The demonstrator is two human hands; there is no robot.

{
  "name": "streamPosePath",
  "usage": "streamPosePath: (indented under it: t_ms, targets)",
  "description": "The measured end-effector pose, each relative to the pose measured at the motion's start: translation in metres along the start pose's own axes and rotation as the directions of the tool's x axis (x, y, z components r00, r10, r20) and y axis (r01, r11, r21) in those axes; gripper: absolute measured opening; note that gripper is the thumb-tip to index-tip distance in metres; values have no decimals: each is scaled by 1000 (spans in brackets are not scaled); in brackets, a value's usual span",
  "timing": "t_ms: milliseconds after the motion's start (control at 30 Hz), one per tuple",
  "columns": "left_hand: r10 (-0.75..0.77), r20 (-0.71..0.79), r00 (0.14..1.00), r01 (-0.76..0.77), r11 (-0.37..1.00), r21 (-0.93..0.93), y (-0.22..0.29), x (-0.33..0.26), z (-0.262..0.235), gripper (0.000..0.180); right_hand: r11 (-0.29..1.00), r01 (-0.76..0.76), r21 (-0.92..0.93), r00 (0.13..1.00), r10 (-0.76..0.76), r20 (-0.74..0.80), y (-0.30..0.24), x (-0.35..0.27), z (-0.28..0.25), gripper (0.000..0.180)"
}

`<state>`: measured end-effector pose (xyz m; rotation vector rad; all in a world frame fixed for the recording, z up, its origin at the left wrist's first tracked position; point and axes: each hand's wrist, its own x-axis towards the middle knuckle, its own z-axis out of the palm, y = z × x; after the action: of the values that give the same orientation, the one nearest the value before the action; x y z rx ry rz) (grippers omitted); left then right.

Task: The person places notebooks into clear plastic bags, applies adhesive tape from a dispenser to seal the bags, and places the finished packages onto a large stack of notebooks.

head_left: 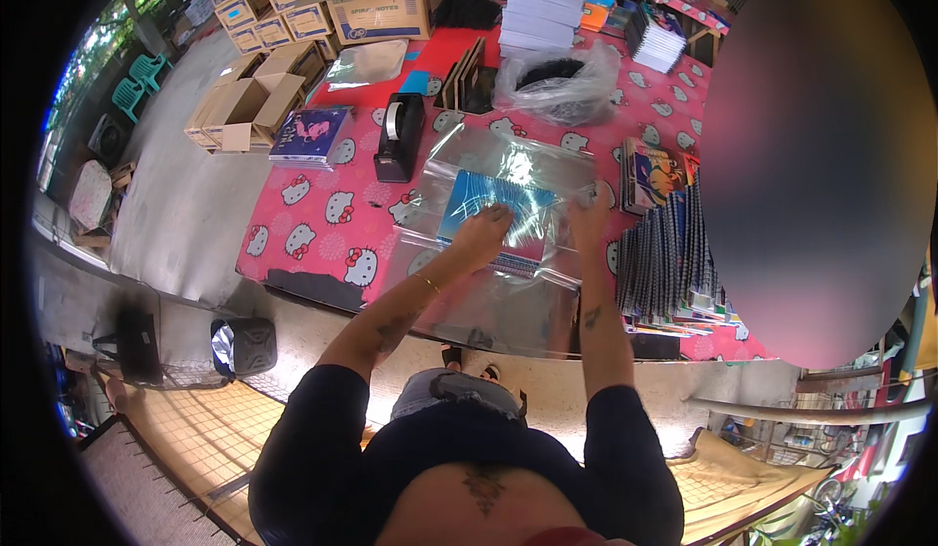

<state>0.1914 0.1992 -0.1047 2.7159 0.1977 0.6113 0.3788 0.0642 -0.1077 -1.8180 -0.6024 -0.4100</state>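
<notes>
In the middle of the table lies a stack of blue spiral notebooks [472,199], with shiny clear plastic film [547,160] over and around it. My left hand [484,231] rests on top of the stack, its fingers curled together; whatever lies between them is hidden. Beside the stack's right side, my right hand [588,216] is closed on the edge of the film. More film spreads toward the table's near edge. A black tape dispenser [399,141] with a clear roll stands to the left of the film.
Spiral notebooks [664,253] pile up at right; purple-covered notebooks [311,138] sit at left. Behind are a plastic bag [562,92], a tall paper stack [552,14] and cardboard boxes [376,4]. A large blurred shape covers the right side. A person stands beyond the table.
</notes>
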Motion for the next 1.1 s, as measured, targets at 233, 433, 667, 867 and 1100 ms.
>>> streamPosePath:
  t_ms: [233,433,667,867,1100]
  targets:
    - [54,28,998,-53,998,-15,1,8,11,40,952,-253,172,951,278,-137,67,-7,-39,30]
    - [55,42,998,-54,998,-24,-3,-4,-5,41,755,599,-266,607,-211,766,-100,-61,-30,66]
    - [-62,113,992,22,945,325,-15,-37,-68,40,640,699,-320,544,-186,818,-92,-63,-29,66]
    - [-586,-447,676,564,802,-199,-181,-34,-110,26,676,676,-294,537,-178,825,-103,-63,-23,67]
    - [-800,121,587,380,140,-914,-196,-6,-116,17,689,670,-276,568,-236,788,-88,-64,-30,65]
